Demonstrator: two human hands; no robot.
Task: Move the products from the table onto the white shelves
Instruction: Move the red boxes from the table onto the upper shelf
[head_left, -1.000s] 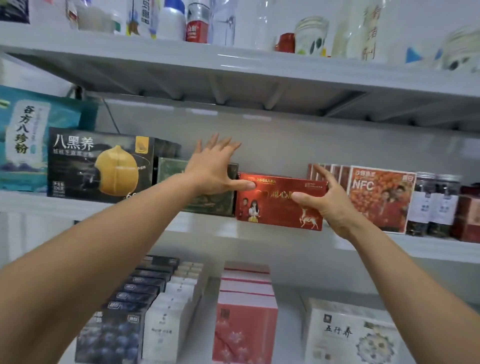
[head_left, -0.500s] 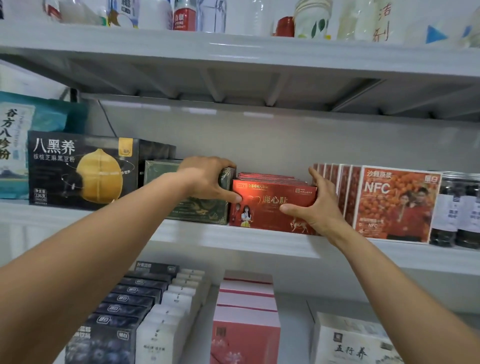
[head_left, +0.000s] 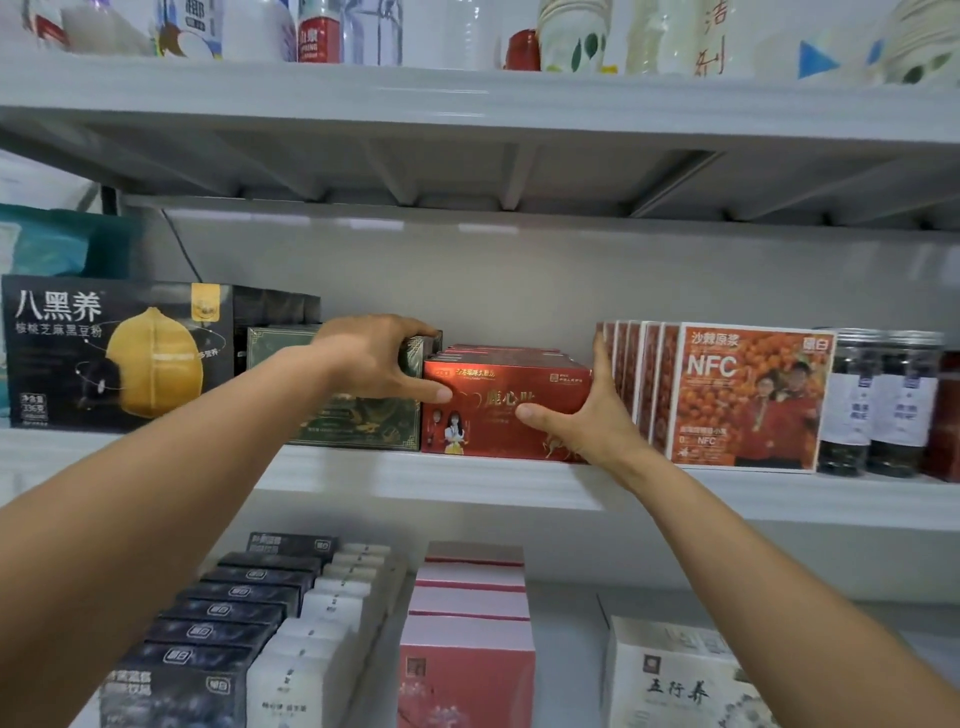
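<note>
A red box (head_left: 498, 410) with gold lettering stands at the front of a row of like boxes on the middle white shelf (head_left: 467, 486). My right hand (head_left: 587, 421) clasps its right end: the fingers stand straight up along its side, next to the orange boxes, and the thumb lies across its front. My left hand (head_left: 374, 364) curls its fingers over the top of the dark green box (head_left: 353, 434) to the left. That hand's thumb touches the red box's left front.
Orange NFC boxes (head_left: 748, 395) and dark jars (head_left: 878, 405) stand to the right, a black box with a yellow fruit (head_left: 114, 358) to the left. Bottles and cups (head_left: 566, 36) line the upper shelf. Dark, white and pink boxes (head_left: 467, 639) fill the lower shelf.
The red box has come down from a tilted hold and gone back into its row on the shelf. My left hand's fingers, spread a second ago, have curled over the green box.
</note>
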